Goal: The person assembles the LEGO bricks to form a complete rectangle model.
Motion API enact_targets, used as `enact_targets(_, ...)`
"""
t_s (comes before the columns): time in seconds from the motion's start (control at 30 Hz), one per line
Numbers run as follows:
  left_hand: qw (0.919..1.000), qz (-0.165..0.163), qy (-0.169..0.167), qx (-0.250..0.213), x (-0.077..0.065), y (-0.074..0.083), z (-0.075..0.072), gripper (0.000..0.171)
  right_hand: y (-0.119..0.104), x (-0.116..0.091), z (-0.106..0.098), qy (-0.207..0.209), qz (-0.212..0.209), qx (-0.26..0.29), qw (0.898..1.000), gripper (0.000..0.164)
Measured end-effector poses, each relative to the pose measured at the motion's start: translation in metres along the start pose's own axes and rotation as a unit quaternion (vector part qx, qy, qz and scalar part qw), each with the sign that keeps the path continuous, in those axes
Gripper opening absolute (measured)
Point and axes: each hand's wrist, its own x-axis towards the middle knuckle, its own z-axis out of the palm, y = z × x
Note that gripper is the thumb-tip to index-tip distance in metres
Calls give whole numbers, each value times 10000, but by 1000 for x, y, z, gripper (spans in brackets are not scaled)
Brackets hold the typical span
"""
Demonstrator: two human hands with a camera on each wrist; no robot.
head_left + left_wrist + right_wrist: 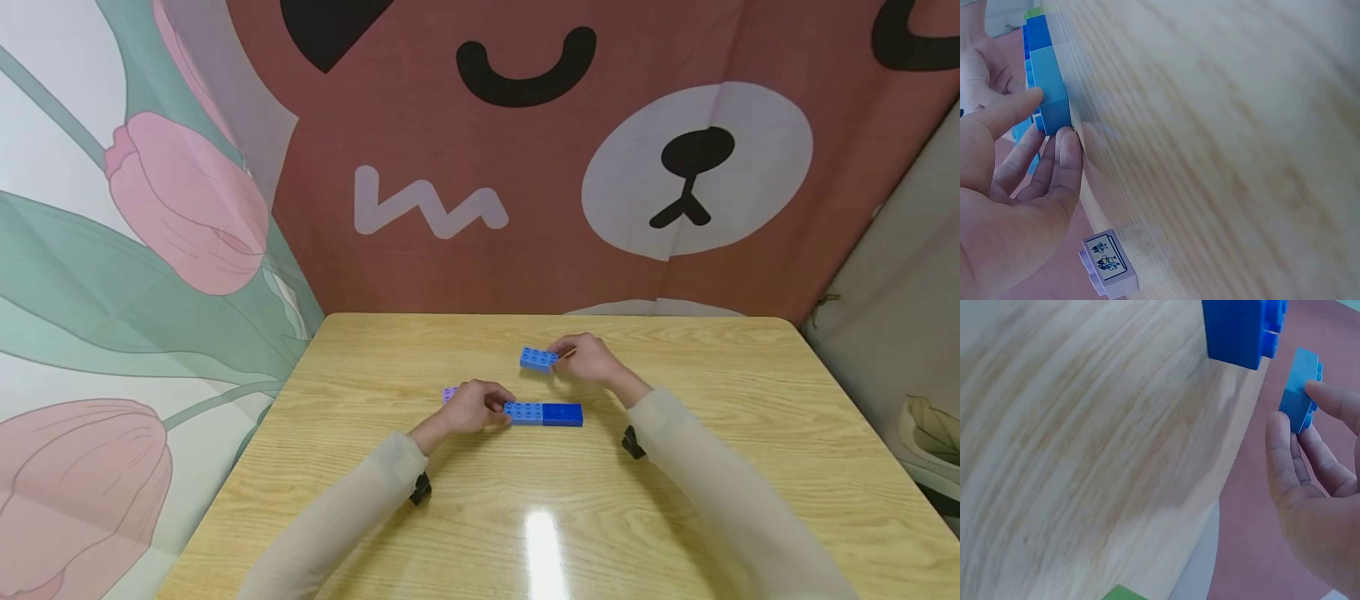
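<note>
A light blue brick (523, 412) and a dark blue brick (562, 415) lie end to end in a row on the wooden table. My left hand (474, 407) pinches the light blue one at its left end, thumb (1019, 109) on one side and fingertips at the end face. Beyond the row, my right hand (588, 358) holds another blue brick (537, 359) by its right end, between thumb and fingers. In the right wrist view this held brick (1300, 390) is raised off the table, studs facing away from the tabletop.
A purple brick (448, 394) with a printed side (1110, 257) stands left of the row, partly covered by my left hand in the head view. A green brick (1124, 593) shows at the right wrist view's bottom edge. A patterned cloth (450, 275) hangs behind the table.
</note>
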Motion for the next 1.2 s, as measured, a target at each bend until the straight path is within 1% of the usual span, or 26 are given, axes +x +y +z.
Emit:
enact_targets(0.1, 10000, -7, 17, 16, 1, -1, 1, 27, 0, -4, -2, 16, -88, 8, 10000, 31)
enact_targets(0.37, 10000, -19, -20, -54, 1, -2, 2, 27, -3, -15, -6, -21, -133, -36, 9999, 32)
enact_targets(0.57, 10000, 0, -13, -25, 1, -2, 1, 27, -3, -24, -8, -87, -196, 37, 9998, 31)
enact_targets(0.7, 10000, -7, -36, -40, 0, -3, 1, 27, -5, -30, -10, -141, -159, 111, 9997, 31)
enact_targets(0.83, 10000, -38, -45, -51, -1, 0, -1, 27, -6, -36, -11, -197, -116, 106, 9997, 31)
enact_targets(1.07, 10000, -32, -43, -37, -1, 1, -2, 26, -9, -43, -10, -292, -117, 183, 9993, 32)
enact_targets(1.2, 10000, -33, -57, -47, -1, 0, -1, 27, -10, -47, -8, -320, -196, 164, 9992, 32)
